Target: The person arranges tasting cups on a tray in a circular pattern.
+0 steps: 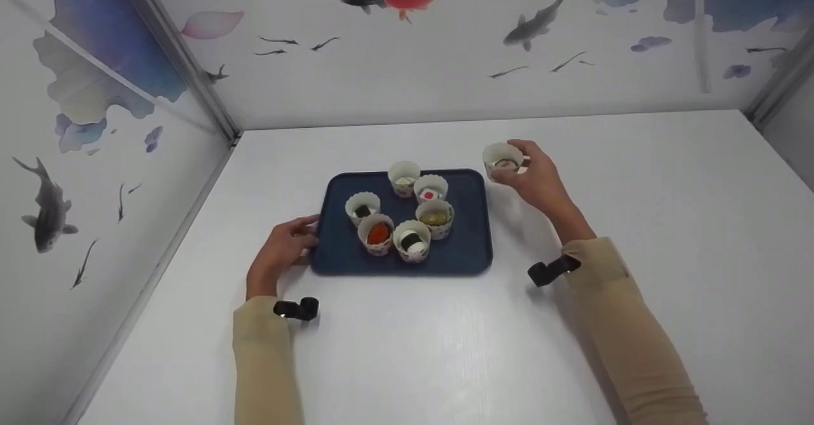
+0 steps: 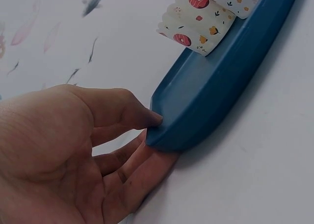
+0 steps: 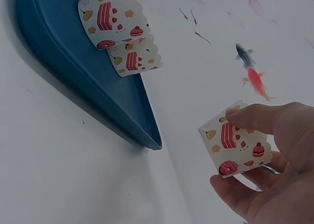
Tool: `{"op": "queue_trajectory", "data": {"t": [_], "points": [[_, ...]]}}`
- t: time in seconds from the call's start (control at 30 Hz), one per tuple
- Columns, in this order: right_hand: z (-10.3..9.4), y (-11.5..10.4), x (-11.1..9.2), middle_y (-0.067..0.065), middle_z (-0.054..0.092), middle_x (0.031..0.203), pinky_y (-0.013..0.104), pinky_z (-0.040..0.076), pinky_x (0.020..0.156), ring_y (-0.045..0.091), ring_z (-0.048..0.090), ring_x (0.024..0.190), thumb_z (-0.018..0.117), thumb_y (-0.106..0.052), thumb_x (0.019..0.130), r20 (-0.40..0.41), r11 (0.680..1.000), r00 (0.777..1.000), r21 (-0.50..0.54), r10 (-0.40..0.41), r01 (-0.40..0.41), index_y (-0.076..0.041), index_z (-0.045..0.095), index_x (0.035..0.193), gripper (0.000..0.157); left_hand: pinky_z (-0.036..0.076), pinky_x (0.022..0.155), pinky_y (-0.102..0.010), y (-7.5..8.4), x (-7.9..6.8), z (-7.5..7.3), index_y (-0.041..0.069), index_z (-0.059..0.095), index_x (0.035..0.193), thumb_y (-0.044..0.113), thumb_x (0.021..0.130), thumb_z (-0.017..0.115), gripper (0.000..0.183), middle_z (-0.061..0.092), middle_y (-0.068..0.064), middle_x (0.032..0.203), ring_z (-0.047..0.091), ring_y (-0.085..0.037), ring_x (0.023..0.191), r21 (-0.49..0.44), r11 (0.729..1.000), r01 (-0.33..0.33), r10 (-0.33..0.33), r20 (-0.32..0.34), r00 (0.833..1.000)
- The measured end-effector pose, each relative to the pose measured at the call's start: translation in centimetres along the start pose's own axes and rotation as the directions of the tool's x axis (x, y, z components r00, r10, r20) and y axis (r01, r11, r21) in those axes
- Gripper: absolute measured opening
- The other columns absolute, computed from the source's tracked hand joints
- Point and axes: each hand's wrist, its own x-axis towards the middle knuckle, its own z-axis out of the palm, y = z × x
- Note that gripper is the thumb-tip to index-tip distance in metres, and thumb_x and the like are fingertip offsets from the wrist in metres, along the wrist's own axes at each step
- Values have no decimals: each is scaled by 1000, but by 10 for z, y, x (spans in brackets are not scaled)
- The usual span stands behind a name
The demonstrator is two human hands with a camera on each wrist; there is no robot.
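Observation:
My left hand (image 1: 284, 251) pinches the left edge of a dark blue tray (image 1: 467, 240). In the left wrist view the thumb lies on its rim and fingers reach beneath. Beyond the tray's right back corner, my right hand (image 1: 540, 180) holds a scalloped paper cup (image 3: 240, 145) printed with cakes and flowers. Something pale and round sits in it. Several like cups stand on the tray. One holds an orange-red piece (image 1: 379, 233), another a white piece with a black band (image 1: 412, 242); the cup (image 1: 435, 229) at the right has yellowish food.
The tray lies on a white table (image 1: 407, 342). White panels painted with fish (image 1: 410, 0) and petals rise behind and to the left. Black wrist devices (image 1: 297, 309) sit on both beige sleeves (image 1: 626, 317).

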Motion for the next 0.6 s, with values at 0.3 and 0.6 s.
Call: {"op": "queue_trajectory", "data": {"t": [0.3,0.6], "points": [[11,-13,-4,18,46,147,49,48,104,35,46,134,71,-20,93,22,999,999,-32,-29,29,-9,35,153,71,55,89,-30,-1,-1,1,17,43,153,8,98,50,56,51,-16,147,56,-28,125,-16,1000,4,-4,12,1000],[28,-21,-5,17,49,144,47,50,101,33,51,130,71,-22,93,68,998,996,-26,-63,65,-10,36,152,70,56,86,-30,2,1,0,15,42,154,7,99,49,56,52,-18,143,57,-24,115,-8,1000,-8,8,13,1000]]}}
